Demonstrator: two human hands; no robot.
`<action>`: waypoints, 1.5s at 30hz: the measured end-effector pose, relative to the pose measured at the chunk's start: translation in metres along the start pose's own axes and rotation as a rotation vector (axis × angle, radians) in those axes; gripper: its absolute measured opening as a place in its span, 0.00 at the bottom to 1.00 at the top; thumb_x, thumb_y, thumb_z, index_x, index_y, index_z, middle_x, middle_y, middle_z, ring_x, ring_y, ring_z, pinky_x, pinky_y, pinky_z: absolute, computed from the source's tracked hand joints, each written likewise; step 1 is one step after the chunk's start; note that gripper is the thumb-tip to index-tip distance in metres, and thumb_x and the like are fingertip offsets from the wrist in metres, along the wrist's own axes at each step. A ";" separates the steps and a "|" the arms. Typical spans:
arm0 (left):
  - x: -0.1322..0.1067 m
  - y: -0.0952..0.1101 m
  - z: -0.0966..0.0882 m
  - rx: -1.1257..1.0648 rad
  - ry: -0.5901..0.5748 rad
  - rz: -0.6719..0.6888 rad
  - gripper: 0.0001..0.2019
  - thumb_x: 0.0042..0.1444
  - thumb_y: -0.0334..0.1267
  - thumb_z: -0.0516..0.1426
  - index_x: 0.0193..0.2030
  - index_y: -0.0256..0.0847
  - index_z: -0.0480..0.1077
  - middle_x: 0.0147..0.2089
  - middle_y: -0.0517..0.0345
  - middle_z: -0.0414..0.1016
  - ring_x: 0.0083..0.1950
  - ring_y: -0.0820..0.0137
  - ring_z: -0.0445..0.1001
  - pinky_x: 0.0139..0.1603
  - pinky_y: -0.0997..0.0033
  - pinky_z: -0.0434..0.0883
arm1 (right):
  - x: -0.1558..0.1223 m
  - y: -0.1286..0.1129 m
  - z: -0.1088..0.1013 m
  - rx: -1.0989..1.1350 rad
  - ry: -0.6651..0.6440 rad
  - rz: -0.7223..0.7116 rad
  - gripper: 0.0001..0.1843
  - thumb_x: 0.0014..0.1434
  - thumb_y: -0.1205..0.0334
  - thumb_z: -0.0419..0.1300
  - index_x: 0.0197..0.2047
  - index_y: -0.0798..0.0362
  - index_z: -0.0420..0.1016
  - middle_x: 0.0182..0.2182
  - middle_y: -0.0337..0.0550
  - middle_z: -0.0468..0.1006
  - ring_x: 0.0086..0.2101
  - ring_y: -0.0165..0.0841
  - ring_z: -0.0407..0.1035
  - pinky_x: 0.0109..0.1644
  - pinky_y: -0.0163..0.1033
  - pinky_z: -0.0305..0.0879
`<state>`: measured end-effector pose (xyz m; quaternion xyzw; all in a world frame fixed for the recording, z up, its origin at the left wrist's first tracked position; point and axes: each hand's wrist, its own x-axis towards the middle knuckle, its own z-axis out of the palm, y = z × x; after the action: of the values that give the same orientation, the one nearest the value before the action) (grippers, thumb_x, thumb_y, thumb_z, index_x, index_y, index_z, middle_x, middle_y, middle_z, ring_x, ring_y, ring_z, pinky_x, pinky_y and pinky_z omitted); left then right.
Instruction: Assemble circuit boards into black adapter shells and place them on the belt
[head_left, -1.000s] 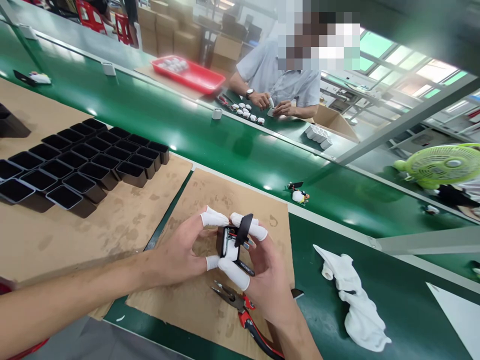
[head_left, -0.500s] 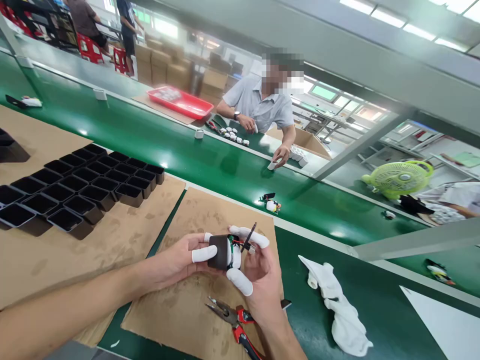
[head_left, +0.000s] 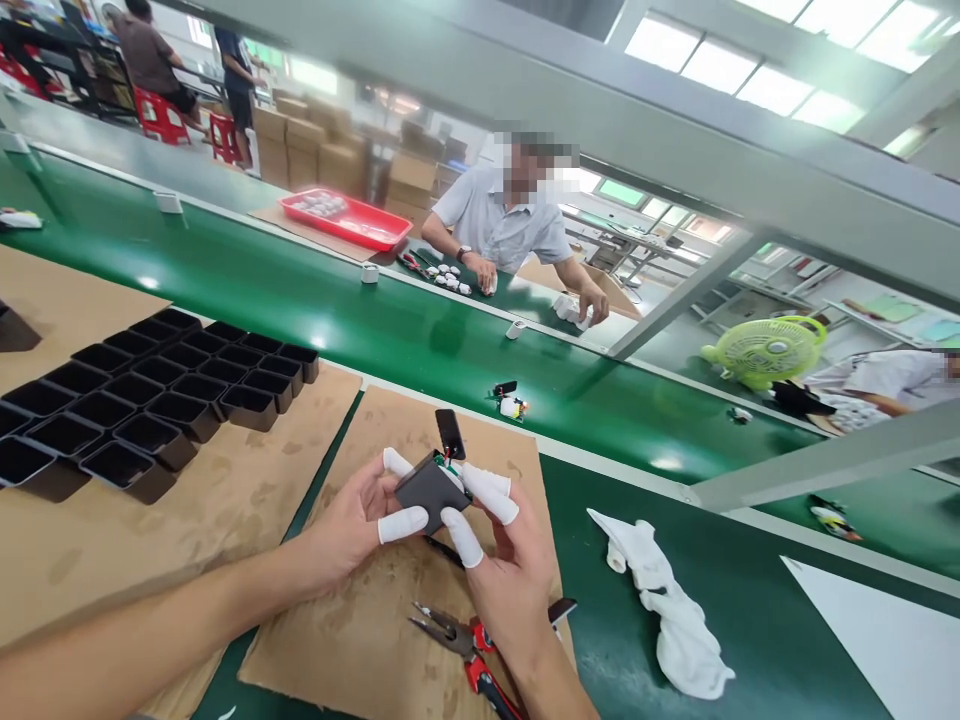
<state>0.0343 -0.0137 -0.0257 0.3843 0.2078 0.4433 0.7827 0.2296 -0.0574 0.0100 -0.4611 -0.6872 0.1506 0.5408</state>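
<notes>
A black plastic housing (head_left: 431,494) is tilted between my two hands, over the cardboard mat. My left hand (head_left: 360,512), with white finger cots on thumb and finger, grips its left side. On the opposite side my right hand (head_left: 499,525), also in finger cots, pinches it between thumb and fingers. White and green innards mostly sit inside the housing's open end. A small dark panel (head_left: 450,434) on wires sticks up beyond that end. Red-and-black long-nose pliers (head_left: 465,645) lie below my right hand, partly covered by the wrist.
Rows of black housings (head_left: 180,375) stand on cardboard at the left. A crumpled white cloth (head_left: 679,610) lies at the right. Beyond, small assemblies (head_left: 512,405) rest on the green belt (head_left: 420,330). A co-worker (head_left: 499,215) sits across, near a red tray (head_left: 352,220).
The white innards have gone deeper into the housing, which is now turned with its open end away from me. The panel stands upright. Across the belt, the co-worker's hand left a white piece there.
</notes>
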 end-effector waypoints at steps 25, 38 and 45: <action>-0.003 0.020 0.015 0.099 0.195 0.114 0.34 0.46 0.49 0.84 0.55 0.44 0.77 0.54 0.49 0.87 0.53 0.57 0.86 0.58 0.55 0.84 | 0.001 -0.007 0.004 -0.121 -0.108 0.278 0.09 0.72 0.53 0.70 0.52 0.45 0.86 0.42 0.44 0.86 0.42 0.41 0.81 0.49 0.45 0.80; -0.004 0.018 0.015 0.187 0.291 0.022 0.33 0.40 0.46 0.84 0.48 0.42 0.75 0.45 0.54 0.84 0.46 0.62 0.86 0.48 0.63 0.85 | 0.008 -0.008 -0.007 -0.081 -0.392 0.058 0.37 0.73 0.65 0.69 0.78 0.30 0.67 0.65 0.45 0.75 0.64 0.42 0.76 0.71 0.50 0.75; -0.003 0.016 0.015 0.156 0.269 0.017 0.36 0.35 0.41 0.86 0.48 0.43 0.75 0.48 0.52 0.85 0.47 0.61 0.87 0.48 0.63 0.86 | 0.006 -0.001 -0.008 -0.063 -0.446 0.084 0.39 0.75 0.66 0.65 0.82 0.30 0.62 0.69 0.45 0.74 0.66 0.42 0.75 0.72 0.51 0.75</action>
<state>0.0341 -0.0178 -0.0043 0.3827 0.3413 0.4801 0.7118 0.2363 -0.0551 0.0175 -0.4612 -0.7744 0.2497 0.3540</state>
